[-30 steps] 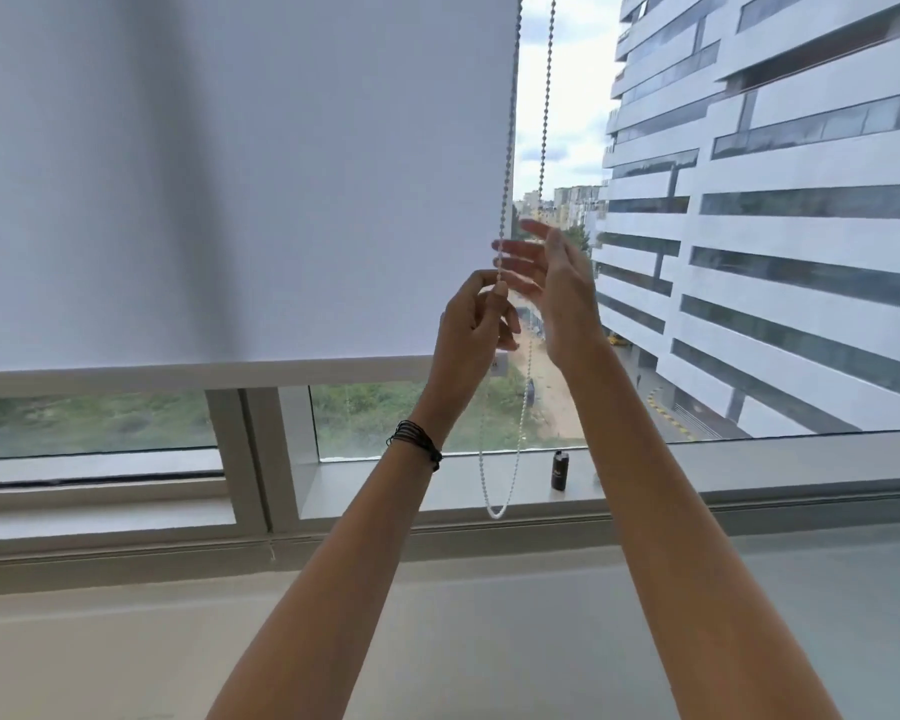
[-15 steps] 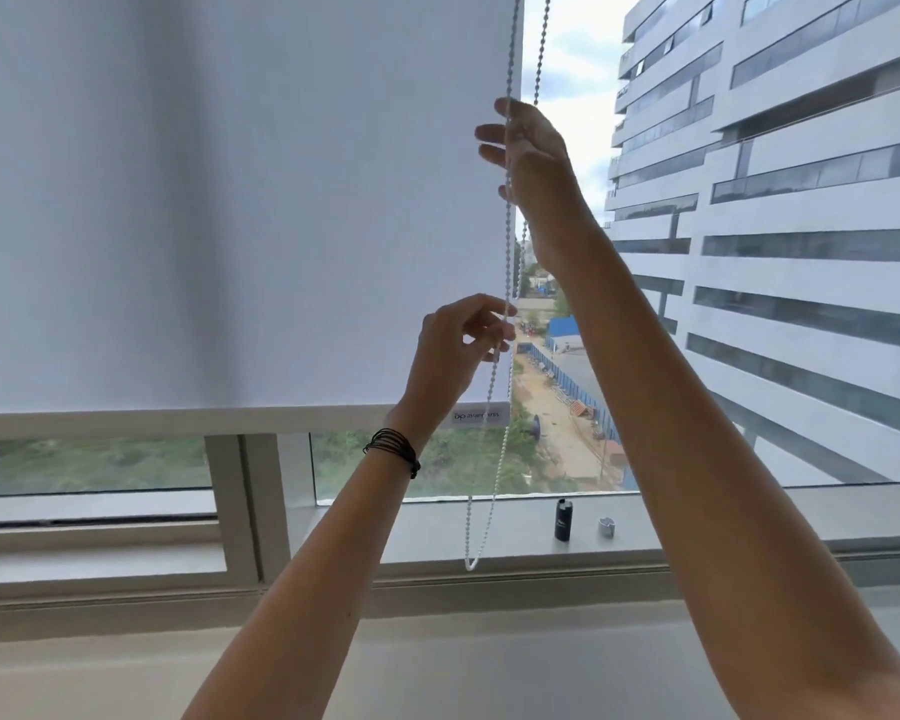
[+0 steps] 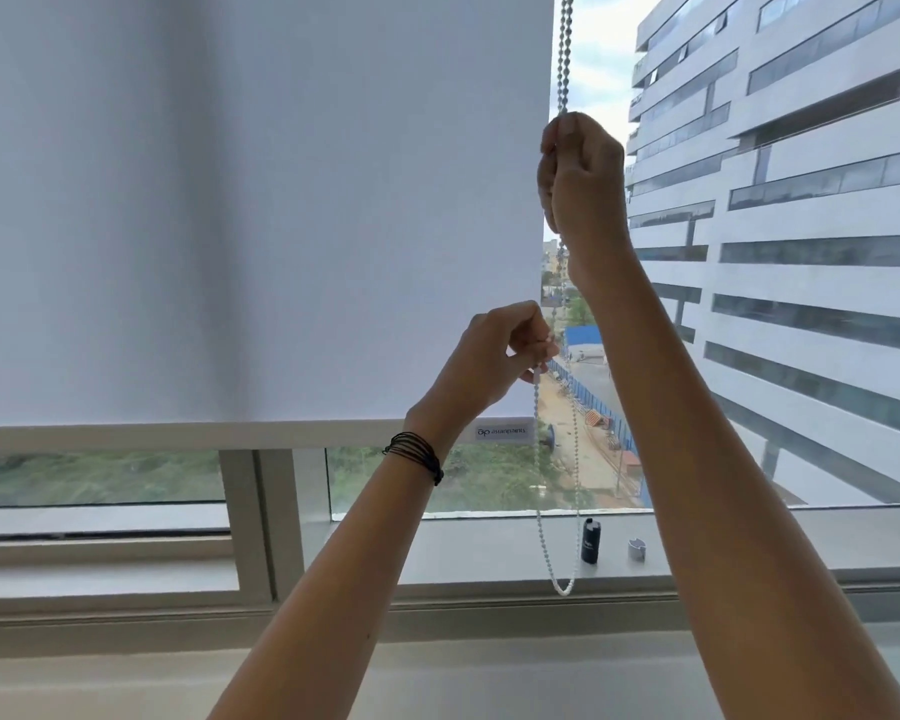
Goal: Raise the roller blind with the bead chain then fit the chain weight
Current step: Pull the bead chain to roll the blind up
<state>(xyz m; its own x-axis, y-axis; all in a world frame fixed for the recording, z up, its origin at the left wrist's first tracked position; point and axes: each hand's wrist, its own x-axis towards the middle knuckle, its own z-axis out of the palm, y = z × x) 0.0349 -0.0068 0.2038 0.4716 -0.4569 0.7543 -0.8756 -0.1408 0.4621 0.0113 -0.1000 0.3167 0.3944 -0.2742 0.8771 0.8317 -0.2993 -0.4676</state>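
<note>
A white roller blind [image 3: 261, 210] covers most of the window, its bottom bar [image 3: 178, 433] level with my left wrist. A bead chain [image 3: 564, 49] hangs in a loop along the blind's right edge, down to the sill. My right hand [image 3: 583, 179] is raised high and closed around the chain. My left hand [image 3: 494, 356], lower and with black bands at the wrist, pinches the chain's left strand. A small black cylinder [image 3: 590, 541] stands on the sill just right of the loop's bottom. A small grey piece [image 3: 636, 550] lies beside it.
The window sill [image 3: 463, 553] runs under the glass, with a grey frame post [image 3: 261, 517] left of centre. A white multi-storey building [image 3: 801, 200] fills the view outside on the right. A pale ledge [image 3: 126, 683] lies below the frame.
My right hand went from open at chest height up to a high grip on the chain and closed. My left hand stayed pinched on the chain lower down.
</note>
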